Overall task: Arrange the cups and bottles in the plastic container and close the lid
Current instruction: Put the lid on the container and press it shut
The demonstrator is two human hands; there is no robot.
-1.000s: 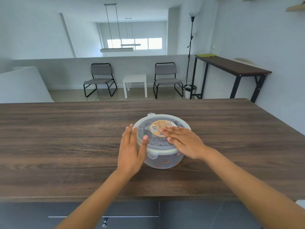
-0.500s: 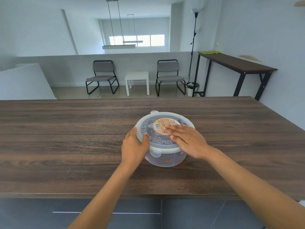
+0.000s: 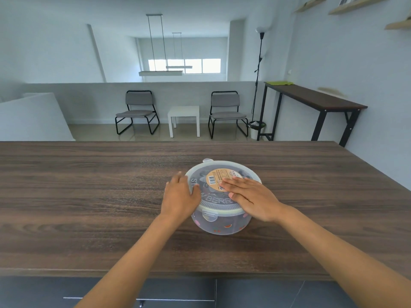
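Your left hand (image 3: 180, 197) has closed onto the round translucent plastic container's lid (image 3: 222, 185) rim; right hand (image 3: 251, 197) lies spread flat. Sealing step: next, press the rim.

lid (image 3: 222, 202): embossed "S…W BERR", partly covered | round label (image 3: 219, 177): barcode, QR code, print too small

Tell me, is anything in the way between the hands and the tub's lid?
No. The right hand lies flat on the lid, and the left hand grips its rim on the plastic container. Nothing visible sits between them.
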